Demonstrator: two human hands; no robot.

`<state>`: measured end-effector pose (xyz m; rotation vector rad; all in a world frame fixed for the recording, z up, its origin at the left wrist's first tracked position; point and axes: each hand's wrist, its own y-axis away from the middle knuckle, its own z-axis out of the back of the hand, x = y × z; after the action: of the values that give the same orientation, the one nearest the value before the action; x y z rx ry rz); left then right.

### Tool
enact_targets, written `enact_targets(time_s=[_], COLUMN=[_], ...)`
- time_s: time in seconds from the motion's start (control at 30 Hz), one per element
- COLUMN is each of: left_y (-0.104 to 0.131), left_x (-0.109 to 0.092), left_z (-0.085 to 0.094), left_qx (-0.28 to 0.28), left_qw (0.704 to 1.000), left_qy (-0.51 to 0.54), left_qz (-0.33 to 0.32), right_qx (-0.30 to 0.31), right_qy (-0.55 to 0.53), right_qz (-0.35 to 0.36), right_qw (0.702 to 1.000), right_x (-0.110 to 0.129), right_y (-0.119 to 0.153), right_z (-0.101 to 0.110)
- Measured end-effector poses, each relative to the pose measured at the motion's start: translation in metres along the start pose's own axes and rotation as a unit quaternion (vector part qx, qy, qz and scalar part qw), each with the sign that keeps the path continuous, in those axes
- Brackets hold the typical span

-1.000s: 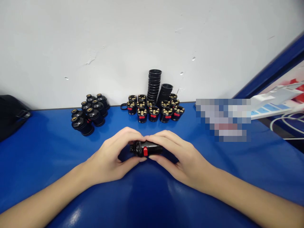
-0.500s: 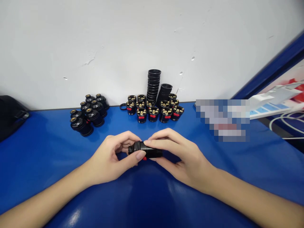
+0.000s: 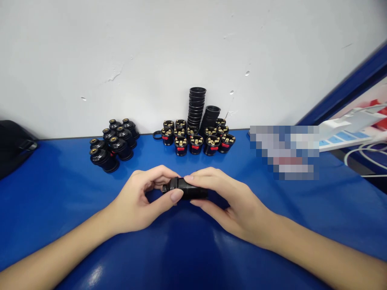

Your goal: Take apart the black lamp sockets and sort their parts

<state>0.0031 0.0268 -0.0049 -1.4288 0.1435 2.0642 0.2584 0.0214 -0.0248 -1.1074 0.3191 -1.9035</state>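
Note:
A black cylindrical lamp socket (image 3: 189, 189) lies sideways between my two hands, above the blue table. My left hand (image 3: 145, 197) grips its narrower, stepped end, with the thumb on the near side and the fingers behind. Around its wider right end are the fingers and thumb of my right hand (image 3: 226, 197), closed on the same socket. Beyond my hands stand several open black socket bodies (image 3: 196, 145) with brass contacts and red parts on them. Farther left is a group of closed black sockets (image 3: 121, 147) with brass-ringed tops.
Two stacks of black threaded rings (image 3: 197, 106) (image 3: 211, 117) stand by the wall, and one loose ring (image 3: 157, 135) lies left of them. A black bag (image 3: 15, 147) is at the left edge. White cables (image 3: 359, 155) and a pixelated patch are at the right.
The socket has turned about its long axis, so the red part on its near side no longer shows. My right fingers have shifted slightly over it.

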Motion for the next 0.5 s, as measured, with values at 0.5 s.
enact_targets(time_s=[0.5], left_y=[-0.0008], left_x=[0.0058], left_z=[0.0003], left_qx=[0.013], left_qw=[0.979], left_qy=[0.169], left_qz=[0.114], right_qx=[-0.013], right_qy=[0.023], right_qz=[0.019], right_qw=[0.999], right_x=[0.0080], right_y=[0.0008], right_z=[0.0038])
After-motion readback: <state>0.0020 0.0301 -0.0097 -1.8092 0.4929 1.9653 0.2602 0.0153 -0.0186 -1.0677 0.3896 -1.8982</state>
